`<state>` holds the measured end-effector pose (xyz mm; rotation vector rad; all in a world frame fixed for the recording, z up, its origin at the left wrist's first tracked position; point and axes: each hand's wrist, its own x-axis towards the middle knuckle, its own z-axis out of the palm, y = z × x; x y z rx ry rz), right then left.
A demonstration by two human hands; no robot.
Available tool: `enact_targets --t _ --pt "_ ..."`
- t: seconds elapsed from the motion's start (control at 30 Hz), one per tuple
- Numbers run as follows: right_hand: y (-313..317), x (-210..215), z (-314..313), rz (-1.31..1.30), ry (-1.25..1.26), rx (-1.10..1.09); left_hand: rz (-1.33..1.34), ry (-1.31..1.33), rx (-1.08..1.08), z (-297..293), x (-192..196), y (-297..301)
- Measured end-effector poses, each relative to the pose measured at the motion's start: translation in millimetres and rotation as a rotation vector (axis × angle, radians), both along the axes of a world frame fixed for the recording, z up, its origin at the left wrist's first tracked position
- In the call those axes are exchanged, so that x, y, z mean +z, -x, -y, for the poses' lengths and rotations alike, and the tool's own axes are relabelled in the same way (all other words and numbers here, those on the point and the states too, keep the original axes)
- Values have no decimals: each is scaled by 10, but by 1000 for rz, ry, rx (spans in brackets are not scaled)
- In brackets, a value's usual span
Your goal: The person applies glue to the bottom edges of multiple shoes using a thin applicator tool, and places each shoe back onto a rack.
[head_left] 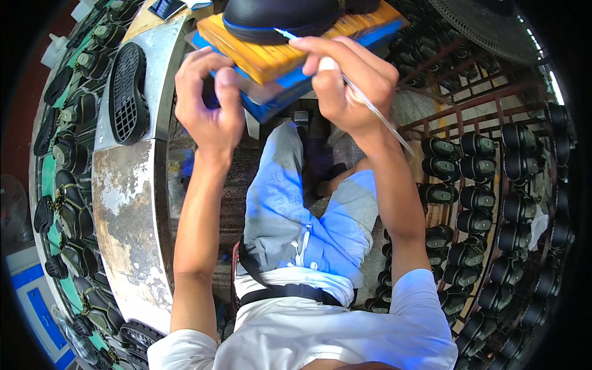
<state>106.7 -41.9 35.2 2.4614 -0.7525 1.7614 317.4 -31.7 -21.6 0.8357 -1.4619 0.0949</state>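
Left hand curled; right hand fisted.

Glossy black leather-like shoe, smooth, on an orange ribbed plastic pad over a blue base, thin shiny metal tool, curved metal table — worn, blotched, rusty, black rubber sole — matt, gridded tread, rusty metal rack
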Motion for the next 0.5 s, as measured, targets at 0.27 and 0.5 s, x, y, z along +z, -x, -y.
enact_targets --t 0.27,0.5 --pt "280 -126 544 -123 97 -147 121 -376 141 284 271 -181" --pt "681 -146 580 -274 202 -344 308 -270 287 536 178 -196"
